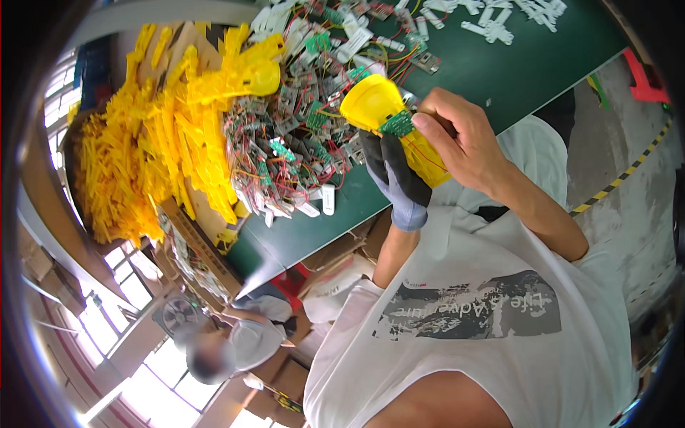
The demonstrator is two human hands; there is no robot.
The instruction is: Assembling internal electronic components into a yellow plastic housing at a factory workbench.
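My left hand (399,184), in a grey and black glove, grips a yellow plastic housing (371,103) from below. The housing has a wide, rounded, cup-like end and a longer body with a red wire along it. A small green circuit board (397,124) sits at the housing's middle. My bare right hand (460,135) has its thumb on the board's edge, with the fingers curled behind. Those curled fingers partly hide what they hold. Just beyond my hands lies a heap of circuit boards (285,153) with red and yellow wires and white parts.
A large pile of yellow housings (189,135) covers the left of the green table (528,68). White plastic pieces (492,25) lie at the far side. A cardboard box (196,246) stands by the table's left end. Another person (257,342) is at lower left, near a fan (178,314).
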